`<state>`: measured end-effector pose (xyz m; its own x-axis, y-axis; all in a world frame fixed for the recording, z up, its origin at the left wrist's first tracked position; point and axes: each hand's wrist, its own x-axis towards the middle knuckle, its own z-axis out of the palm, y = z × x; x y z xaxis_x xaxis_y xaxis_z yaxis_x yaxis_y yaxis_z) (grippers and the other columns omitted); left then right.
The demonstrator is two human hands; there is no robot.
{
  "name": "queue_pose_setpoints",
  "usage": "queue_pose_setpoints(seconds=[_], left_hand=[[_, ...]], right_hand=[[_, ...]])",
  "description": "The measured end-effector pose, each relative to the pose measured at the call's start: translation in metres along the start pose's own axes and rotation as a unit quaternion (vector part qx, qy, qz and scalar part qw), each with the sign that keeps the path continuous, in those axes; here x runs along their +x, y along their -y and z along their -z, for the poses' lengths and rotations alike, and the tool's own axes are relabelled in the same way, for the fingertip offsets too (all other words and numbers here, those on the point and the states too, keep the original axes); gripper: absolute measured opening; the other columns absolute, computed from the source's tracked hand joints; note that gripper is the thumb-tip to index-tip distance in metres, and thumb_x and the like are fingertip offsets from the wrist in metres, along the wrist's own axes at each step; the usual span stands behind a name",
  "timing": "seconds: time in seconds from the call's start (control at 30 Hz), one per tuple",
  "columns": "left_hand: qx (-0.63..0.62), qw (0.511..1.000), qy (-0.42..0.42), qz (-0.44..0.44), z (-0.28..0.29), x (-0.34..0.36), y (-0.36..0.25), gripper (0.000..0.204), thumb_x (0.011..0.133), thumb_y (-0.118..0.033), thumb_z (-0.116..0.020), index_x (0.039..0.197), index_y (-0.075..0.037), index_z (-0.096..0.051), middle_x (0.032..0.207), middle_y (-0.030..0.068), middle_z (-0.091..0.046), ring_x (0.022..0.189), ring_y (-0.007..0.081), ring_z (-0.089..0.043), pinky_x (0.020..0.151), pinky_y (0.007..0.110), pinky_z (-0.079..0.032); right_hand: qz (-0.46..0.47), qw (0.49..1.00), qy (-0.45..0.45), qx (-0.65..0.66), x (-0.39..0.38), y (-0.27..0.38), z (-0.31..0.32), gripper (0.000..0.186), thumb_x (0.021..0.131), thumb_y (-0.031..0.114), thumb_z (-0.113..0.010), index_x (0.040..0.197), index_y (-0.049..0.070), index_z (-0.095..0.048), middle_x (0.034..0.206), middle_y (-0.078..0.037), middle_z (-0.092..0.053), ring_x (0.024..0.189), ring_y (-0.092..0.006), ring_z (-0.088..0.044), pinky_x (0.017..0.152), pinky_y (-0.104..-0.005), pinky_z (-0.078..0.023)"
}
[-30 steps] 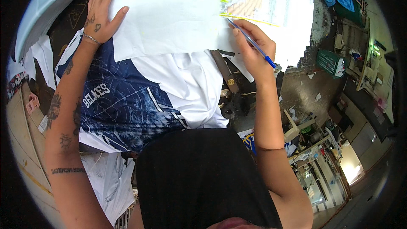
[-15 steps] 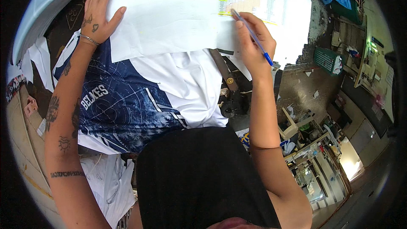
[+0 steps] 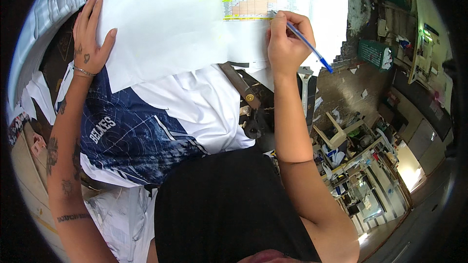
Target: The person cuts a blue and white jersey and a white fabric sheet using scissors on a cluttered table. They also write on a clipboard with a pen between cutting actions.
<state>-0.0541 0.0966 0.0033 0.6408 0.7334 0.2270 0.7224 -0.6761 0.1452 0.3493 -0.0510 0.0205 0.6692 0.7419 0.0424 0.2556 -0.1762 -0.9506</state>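
The right hand (image 3: pixel 285 44) grips a blue plastic pen (image 3: pixel 308 45) over a large white printed paper sheet (image 3: pixel 170 29), which the left hand (image 3: pixel 90 39) presses flat, fingers open, above a blue-and-white jersey (image 3: pixel 146 126).

A dark work table (image 3: pixel 258 102) is mostly covered. A blue-and-white printed garment (image 3: pixel 146 122) is spread flat on it, large white paper sheets (image 3: pixel 170 24) are laid over the far part, and large scissors (image 3: pixel 246 102) are seen at its right edge.
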Motion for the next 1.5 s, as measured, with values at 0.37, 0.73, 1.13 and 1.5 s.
queue_pose_setpoints(seconds=[0.37, 0.73, 1.13, 1.5], left_hand=[[-0.004, 1.0, 0.003, -0.005, 0.002, 0.001, 0.0, 0.078, 0.096, -0.04, -0.066, 0.162, -0.006, -0.041, 0.164, 0.0195, -0.042, 0.15, 0.0376, -0.041, 0.124, 0.052, -0.027], [0.013, 1.0, 0.014, -0.001, -0.003, -0.001, 0.002, 0.073, 0.098, -0.042, -0.062, 0.163, -0.014, -0.041, 0.167, 0.02, -0.036, 0.153, 0.04, -0.034, 0.125, 0.055, -0.023], [-0.02, 0.971, -0.119, 0.207, 0.114, -0.167, -0.142, 0.036, 0.1, -0.005, -0.054, 0.134, 0.004, -0.062, 0.138, 0.0234, -0.061, 0.131, 0.0413, -0.056, 0.114, 0.048, -0.041], [0.093, 0.757, 0.039, 0.645, 0.091, -0.551, -0.203, 0.09, 0.098, -0.053, -0.064, 0.17, -0.021, -0.021, 0.168, 0.0337, -0.02, 0.153, 0.053, -0.024, 0.123, 0.063, -0.025]], right_hand=[[0.129, 0.988, 0.034, -0.081, 0.003, -0.007, -0.006, 0.011, 0.094, 0.007, -0.073, 0.091, -0.003, -0.068, 0.07, -0.005, -0.068, 0.059, -0.0085, -0.06, 0.055, -0.0236, -0.048], [-0.084, 0.974, 0.199, -0.068, -0.033, 0.014, 0.077, 0.016, 0.096, 0.012, -0.073, 0.083, 0.003, -0.071, 0.067, 0.003, -0.061, 0.058, -0.006, -0.049, 0.053, -0.0264, -0.039], [0.139, 0.936, 0.229, -0.227, -0.149, 0.026, 0.131, 0.045, 0.09, 0.025, -0.078, 0.128, 0.004, -0.065, 0.107, -0.017, -0.066, 0.097, -0.0354, -0.065, 0.083, -0.0463, -0.054], [0.301, 0.881, 0.313, -0.188, -0.229, 0.022, 0.068, 0.046, 0.086, 0.002, -0.068, 0.132, 0.004, -0.064, 0.121, -0.021, -0.065, 0.111, -0.0422, -0.061, 0.097, -0.0502, -0.05]])
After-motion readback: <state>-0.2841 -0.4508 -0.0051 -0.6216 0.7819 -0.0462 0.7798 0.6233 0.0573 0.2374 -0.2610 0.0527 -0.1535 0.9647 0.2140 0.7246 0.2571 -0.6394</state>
